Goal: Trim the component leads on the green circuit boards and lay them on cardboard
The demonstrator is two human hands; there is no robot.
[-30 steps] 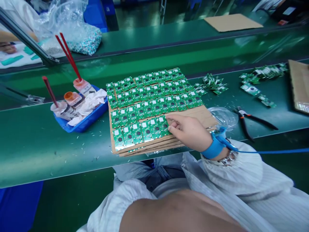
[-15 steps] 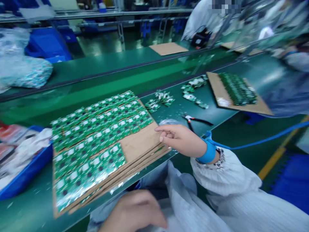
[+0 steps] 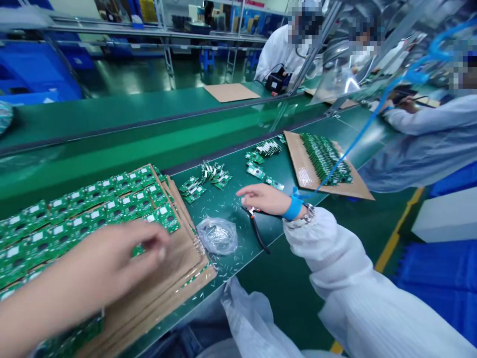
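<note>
- Right hand (image 3: 263, 199): arm reaches forward out of a white striped sleeve (image 3: 331, 253), wrist low, fingers (image 3: 248, 191) stretched out and slightly spread, index finger leading. Grip wide, nothing held. Fingertips sit just above the head of the pliers (image 3: 254, 213); cannot tell if they touch.
- Pliers: one pair, on the green belt (image 3: 223, 209), dark handles angled toward the near edge, just beside one crumpled plastic bag (image 3: 217, 235).
- Left hand (image 3: 108, 258): close to the camera and blurred, arm coming in from the lower left, fingers curled and hovering over the boards. Cannot tell whether it pinches anything.
- Circuit boards (image 3: 93, 219): green, laid in overlapping rows on a stack of cardboard sheets (image 3: 164, 283), at least three sheets showing at the edge. Rows run out of frame, so no full count.
- Loose boards (image 3: 194, 189): two small heaps mid-belt, more small groups farther right.
- Second cardboard sheet (image 3: 298, 164): one, farther along the belt, packed with upright rows of boards (image 3: 324, 159), too dense to count.
- Right wrist: one blue wrist strap (image 3: 293, 208), with a blue cord (image 3: 357, 124) rising to the upper right, and one metal bracelet (image 3: 308, 214).
- Beyond the belt: at least two co-workers (image 3: 428, 134) in white smocks.
</note>
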